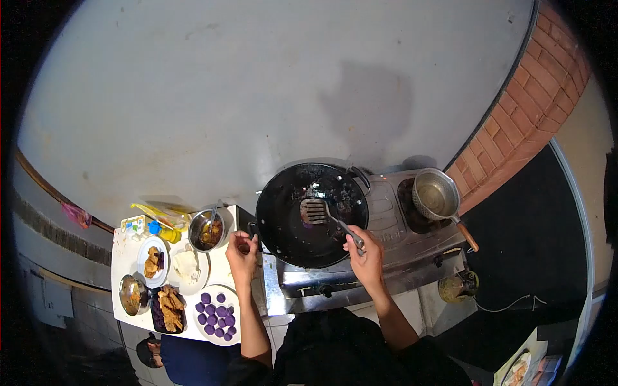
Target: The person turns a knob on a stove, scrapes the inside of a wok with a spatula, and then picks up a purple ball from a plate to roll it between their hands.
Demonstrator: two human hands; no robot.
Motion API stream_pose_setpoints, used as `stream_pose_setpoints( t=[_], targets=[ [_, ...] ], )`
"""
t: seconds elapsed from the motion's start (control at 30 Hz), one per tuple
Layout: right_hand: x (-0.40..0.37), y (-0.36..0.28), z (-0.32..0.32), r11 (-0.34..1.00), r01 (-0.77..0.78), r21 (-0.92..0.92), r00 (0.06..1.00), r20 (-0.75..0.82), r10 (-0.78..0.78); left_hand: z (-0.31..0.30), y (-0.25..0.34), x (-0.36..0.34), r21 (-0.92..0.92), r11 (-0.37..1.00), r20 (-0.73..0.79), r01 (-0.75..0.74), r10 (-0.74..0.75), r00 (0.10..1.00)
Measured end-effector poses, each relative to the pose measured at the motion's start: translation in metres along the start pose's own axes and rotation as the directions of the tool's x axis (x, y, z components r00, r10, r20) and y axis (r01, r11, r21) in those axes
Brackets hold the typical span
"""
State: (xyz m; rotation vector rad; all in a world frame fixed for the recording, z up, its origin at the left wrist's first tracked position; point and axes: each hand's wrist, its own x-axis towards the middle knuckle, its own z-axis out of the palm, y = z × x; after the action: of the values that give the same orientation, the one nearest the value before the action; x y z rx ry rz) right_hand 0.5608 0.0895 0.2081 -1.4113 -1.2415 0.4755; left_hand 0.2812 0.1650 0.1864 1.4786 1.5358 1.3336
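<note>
A black wok (277, 235) sits on the left burner of the stove, its inside dark and shiny with oily residue. My right hand (367, 257) is closed around the handle of a metal slotted turner (314, 211), whose head rests inside the wok. Beside the wok's left handle (252, 229) is my left hand (243, 257), fingers curled together. Whether it grips that handle or something small, I cannot make out.
On the right burner stands a saucepan (436, 194) with a wooden handle. The white table (122, 257) at left holds purple balls (221, 311) on a plate, fried pieces (170, 307), metal bowls (206, 229) and a yellow bottle (168, 234). A person (193, 360) is below it.
</note>
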Motion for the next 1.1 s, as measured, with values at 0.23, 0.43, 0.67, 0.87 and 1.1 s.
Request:
stream_pose_setpoints(
  t=[0.23, 0.43, 0.67, 0.87, 1.1],
  targets=[
    [-0.004, 0.005, 0.003, 0.999, -0.007, -0.042, 0.998, -0.059, 0.004, 0.0, -0.005, 0.002, 0.002, 0.998, -0.006, -0.066, 0.066, 0.998],
    [-0.007, 0.001, 0.006, 1.0, 0.016, -0.018, 0.998, -0.053, -0.017, -0.001, 0.003, 0.001, -0.029, 0.999, 0.008, 0.029, -0.028, 1.0],
    [-0.003, 0.004, 0.0, 0.995, 0.052, -0.083, 0.996, -0.071, -0.058, 0.0, -0.004, 0.003, -0.035, 0.999, 0.016, 0.02, -0.02, 1.0],
    [-0.005, 0.008, 0.004, 0.997, 0.046, -0.054, 0.997, -0.054, -0.049, 0.0, -0.003, 0.003, -0.036, 0.999, 0.014, 0.001, -0.001, 1.0],
    [-0.003, -0.003, 0.003, 0.998, 0.048, -0.043, 0.998, -0.045, -0.05, 0.001, -0.015, 0.005, -0.047, 0.999, 0.006, -0.027, 0.027, 1.0]
  ],
)
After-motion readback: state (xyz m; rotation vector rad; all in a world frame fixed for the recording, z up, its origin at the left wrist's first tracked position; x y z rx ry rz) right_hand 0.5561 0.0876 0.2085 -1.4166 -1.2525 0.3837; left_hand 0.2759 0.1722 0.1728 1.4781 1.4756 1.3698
